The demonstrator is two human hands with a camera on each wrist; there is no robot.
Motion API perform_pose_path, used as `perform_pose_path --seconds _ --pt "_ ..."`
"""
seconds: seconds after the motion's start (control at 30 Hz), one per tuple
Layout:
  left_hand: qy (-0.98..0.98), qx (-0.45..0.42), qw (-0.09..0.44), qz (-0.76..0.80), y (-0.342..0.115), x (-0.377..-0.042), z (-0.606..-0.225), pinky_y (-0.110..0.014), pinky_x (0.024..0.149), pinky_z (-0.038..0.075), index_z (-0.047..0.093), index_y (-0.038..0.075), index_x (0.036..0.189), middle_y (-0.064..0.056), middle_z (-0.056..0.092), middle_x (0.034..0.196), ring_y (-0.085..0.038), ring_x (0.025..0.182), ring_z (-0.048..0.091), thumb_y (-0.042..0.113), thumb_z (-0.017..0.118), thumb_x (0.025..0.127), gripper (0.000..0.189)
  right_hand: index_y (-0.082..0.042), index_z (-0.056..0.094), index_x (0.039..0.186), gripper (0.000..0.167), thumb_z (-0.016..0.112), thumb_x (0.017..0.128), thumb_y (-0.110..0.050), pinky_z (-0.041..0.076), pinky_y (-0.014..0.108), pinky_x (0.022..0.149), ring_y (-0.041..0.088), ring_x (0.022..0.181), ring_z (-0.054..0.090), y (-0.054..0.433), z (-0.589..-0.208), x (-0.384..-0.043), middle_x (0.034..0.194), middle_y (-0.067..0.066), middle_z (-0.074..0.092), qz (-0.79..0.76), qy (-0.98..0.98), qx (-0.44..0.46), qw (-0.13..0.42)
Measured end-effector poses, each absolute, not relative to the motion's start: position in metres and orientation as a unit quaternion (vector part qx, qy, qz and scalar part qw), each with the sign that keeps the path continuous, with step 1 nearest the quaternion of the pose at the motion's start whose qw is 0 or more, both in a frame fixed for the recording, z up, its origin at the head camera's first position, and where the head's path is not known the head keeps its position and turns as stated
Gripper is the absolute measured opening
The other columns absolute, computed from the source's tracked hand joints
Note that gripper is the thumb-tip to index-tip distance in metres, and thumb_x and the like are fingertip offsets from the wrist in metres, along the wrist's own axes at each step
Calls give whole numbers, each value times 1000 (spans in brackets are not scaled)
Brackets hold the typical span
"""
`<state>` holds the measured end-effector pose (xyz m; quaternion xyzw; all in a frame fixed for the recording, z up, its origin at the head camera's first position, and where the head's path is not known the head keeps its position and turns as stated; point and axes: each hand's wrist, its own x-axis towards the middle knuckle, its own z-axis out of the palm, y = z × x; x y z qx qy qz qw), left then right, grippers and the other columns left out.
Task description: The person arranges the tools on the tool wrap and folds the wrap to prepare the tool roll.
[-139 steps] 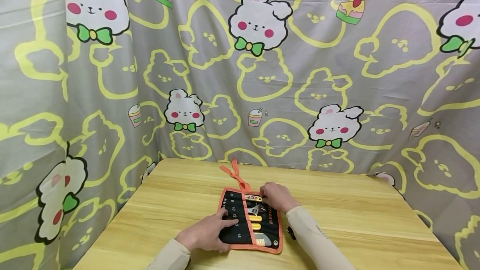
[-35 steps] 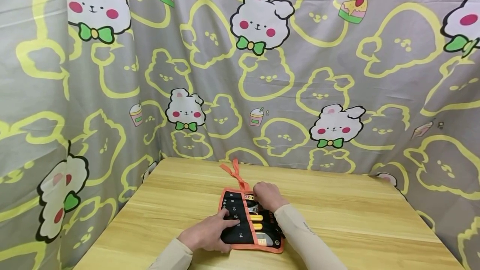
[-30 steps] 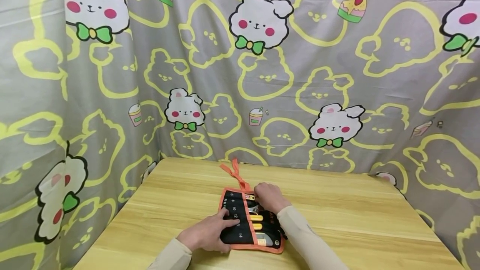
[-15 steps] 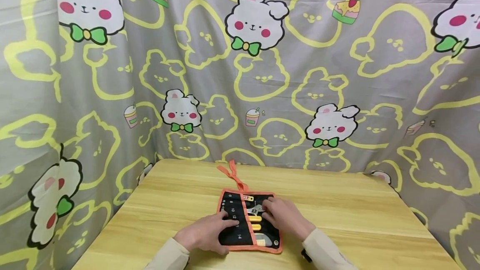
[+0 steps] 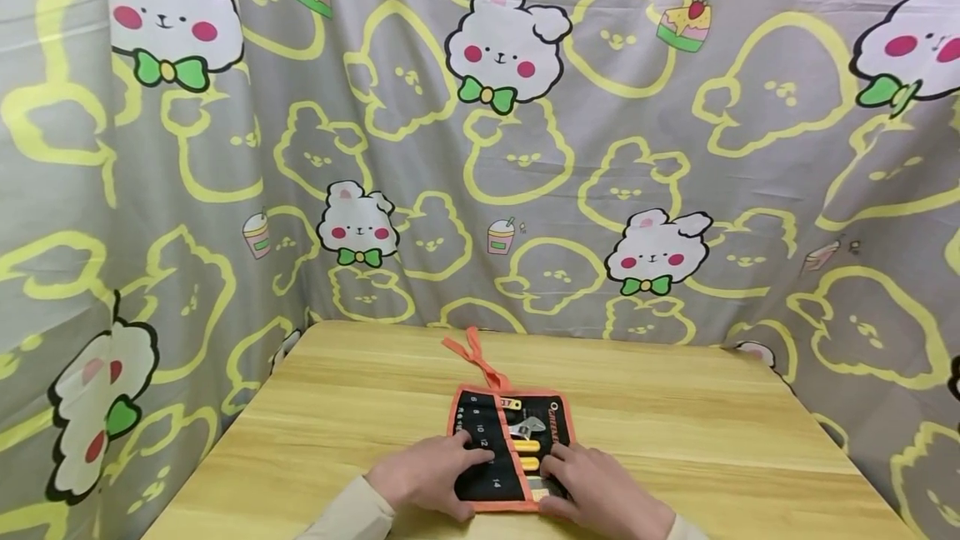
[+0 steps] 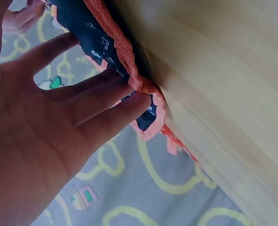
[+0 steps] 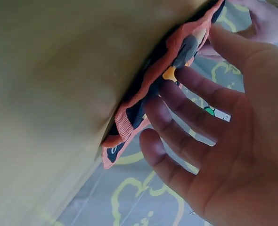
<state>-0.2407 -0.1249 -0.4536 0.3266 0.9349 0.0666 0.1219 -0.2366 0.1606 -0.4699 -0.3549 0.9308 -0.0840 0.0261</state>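
Note:
A black fabric tool pouch (image 5: 480, 486) with orange trim and white size numbers lies spread on the wooden table. In its pockets sit an adjustable wrench (image 5: 532, 425), two yellow handles (image 5: 527, 446), a yellow piece with a red label (image 5: 512, 403) at the far end and a grey-and-yellow tool (image 5: 538, 486) at the near end. My left hand (image 5: 429, 473) rests with spread fingers on the pouch's left side. My right hand (image 5: 603, 490) lies at its lower right, its fingers extended over the edge and its thumb near the bottom trim. Neither hand grips a tool.
Orange tie straps (image 5: 480, 359) stretch from the pouch's far edge toward the back of the table (image 5: 690, 415). A grey patterned curtain (image 5: 420, 148) hangs behind and at both sides.
My right hand has come from the pouch's far end, past the wrench, down to its lower right side. The pouch has shifted slightly right. My left hand stays on its left side.

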Motion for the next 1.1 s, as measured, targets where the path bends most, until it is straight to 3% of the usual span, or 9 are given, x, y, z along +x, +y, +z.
perform_pose_path --seconds 0.23,0.5,0.7,0.9,1.1 --pt "929 336 143 56 -110 -236 -458 -30 85 54 55 38 145 0 59 127 -11 90 56 49 79 84 67 -23 69 116 48 66 90 -64 52 37 69 6 77 53 179 -474 -223 99 -10 62 -81 933 -346 55" --pt "934 320 145 68 -104 -223 -454 -36 97 54 58 34 141 0 60 139 -15 117 62 45 82 84 63 -20 71 113 44 68 91 -59 54 37 69 9 79 58 187 -473 -217 99 -7 65 -61 934 -350 39" --pt "930 341 124 55 -102 -218 -454 -34 93 55 64 27 132 1 60 134 -12 110 62 40 83 85 53 -19 72 113 46 65 93 -60 56 39 72 12 81 62 186 -472 -215 100 -3 68 -56 940 -333 48" --pt "926 359 103 55 -103 -216 -455 -32 93 56 71 21 116 -6 63 134 -15 111 66 28 78 87 31 -21 71 107 32 66 95 -49 47 32 61 7 68 50 183 -470 -213 86 -10 59 -63 944 -319 54" --pt "926 363 91 50 -103 -217 -455 -31 92 56 71 19 114 -4 67 130 -13 110 67 26 68 95 20 -17 69 109 30 66 95 -43 40 29 58 7 63 44 181 -468 -212 79 -10 55 -64 948 -307 55"
